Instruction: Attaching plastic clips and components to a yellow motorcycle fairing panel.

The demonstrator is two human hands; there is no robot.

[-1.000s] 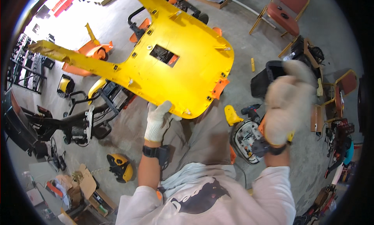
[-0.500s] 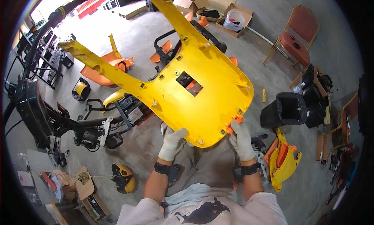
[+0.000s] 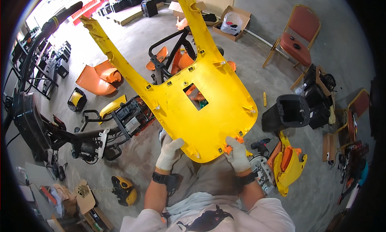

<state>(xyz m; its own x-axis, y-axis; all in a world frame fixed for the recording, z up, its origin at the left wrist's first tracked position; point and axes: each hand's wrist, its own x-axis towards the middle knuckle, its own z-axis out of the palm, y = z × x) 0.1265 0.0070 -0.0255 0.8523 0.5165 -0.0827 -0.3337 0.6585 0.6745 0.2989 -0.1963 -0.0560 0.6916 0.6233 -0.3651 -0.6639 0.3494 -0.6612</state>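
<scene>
A large yellow plastic body panel (image 3: 217,125) is held up in front of me, its inner side facing me. Two long prongs extend away from its far side, and a rectangular opening sits near its middle. My left hand (image 3: 171,152), in a white knit glove, is closed on the near left edge, thumb over the rim. Gloved too, my right hand (image 3: 238,155) grips the near right edge. Beside its thumb, a small orange bracket (image 3: 228,148) is at the panel's rim; whether the thumb presses on it I cannot tell. Fingers under the panel are hidden.
A partly stripped scooter frame (image 3: 90,137) stands left. Orange shells (image 3: 96,80) lie beyond it. To the right are a black bin (image 3: 286,111), a yellow-orange cover (image 3: 290,167), a drill (image 3: 260,143) and a red chair (image 3: 297,37). A yellow-black helmet (image 3: 124,190) lies at lower left.
The panel has turned slightly clockwise, and its near edge sits lower in view. Both hands have shifted left with it, keeping their grip. The whole view has moved a little.
</scene>
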